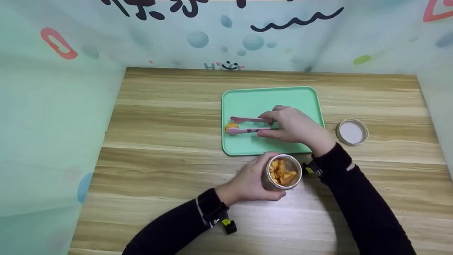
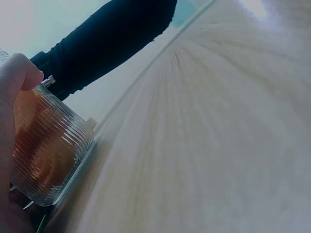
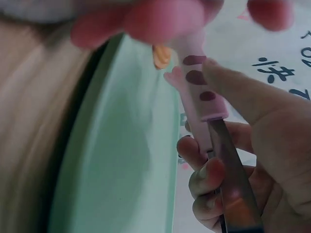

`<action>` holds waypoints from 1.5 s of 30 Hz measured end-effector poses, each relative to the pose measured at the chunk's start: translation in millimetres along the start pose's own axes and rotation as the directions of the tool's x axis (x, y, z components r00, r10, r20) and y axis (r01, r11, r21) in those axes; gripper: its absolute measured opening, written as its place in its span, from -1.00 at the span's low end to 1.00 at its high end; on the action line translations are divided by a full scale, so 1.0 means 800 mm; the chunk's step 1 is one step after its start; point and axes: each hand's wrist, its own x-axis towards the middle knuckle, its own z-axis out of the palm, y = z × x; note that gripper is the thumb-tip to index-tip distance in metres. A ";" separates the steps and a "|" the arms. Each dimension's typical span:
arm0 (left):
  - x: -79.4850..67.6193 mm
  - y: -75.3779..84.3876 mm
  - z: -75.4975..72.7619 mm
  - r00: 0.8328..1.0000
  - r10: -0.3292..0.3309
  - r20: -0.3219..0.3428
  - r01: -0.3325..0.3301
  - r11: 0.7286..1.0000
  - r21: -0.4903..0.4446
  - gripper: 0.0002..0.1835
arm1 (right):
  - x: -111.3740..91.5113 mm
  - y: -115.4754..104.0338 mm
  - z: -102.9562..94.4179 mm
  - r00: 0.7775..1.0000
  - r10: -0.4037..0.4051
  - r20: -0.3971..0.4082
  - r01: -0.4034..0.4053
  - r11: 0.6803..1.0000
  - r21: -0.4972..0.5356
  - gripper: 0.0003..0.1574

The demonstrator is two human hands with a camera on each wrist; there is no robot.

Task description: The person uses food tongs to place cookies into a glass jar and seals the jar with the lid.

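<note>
My left hand grips an open ribbed glass jar just in front of the tray. Orange-brown snack pieces lie inside the jar. My right hand holds a pair of pink tongs over the green tray, with the two arms spread apart. Near the tray's left edge lies a small swirled cookie, between the tong tips; the lower tip partly covers it. Whether the tips touch the cookie, I cannot tell. In the right wrist view the tongs' metal part runs through the hand.
A round lid with a white inside lies to the right of the tray. Wooden tabletop surrounds the tray. Printed cloth stands along the back edge and both sides.
</note>
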 end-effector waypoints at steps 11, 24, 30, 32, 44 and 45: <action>0.000 0.000 0.000 1.000 0.002 -0.003 -0.002 1.000 -0.006 0.03 | 0.012 -0.005 0.001 0.999 -0.012 0.045 0.012 1.000 -0.018 -0.38; -0.001 0.000 0.001 1.000 -0.004 -0.009 0.004 1.000 -0.002 0.04 | 0.009 0.001 0.000 0.997 -0.070 0.044 0.070 0.998 -0.007 -0.45; -0.001 0.002 0.000 1.000 -0.025 0.003 0.025 1.000 -0.009 0.04 | -0.015 0.013 -0.015 0.999 -0.033 -0.029 0.031 0.998 -0.049 -0.49; -0.001 0.001 0.001 1.000 -0.031 0.006 0.031 0.999 -0.013 0.04 | -0.026 0.019 -0.019 0.998 -0.015 -0.053 0.012 0.998 -0.057 -0.52; 0.000 -0.001 0.002 1.000 -0.017 0.006 0.017 0.999 -0.031 0.04 | -0.086 0.028 -0.045 0.987 0.033 -0.160 -0.039 0.999 -0.034 -0.69; -0.001 -0.001 0.002 1.000 -0.018 0.006 0.019 0.999 -0.032 0.05 | -0.090 0.028 -0.047 0.985 0.035 -0.167 -0.041 0.999 -0.033 -0.70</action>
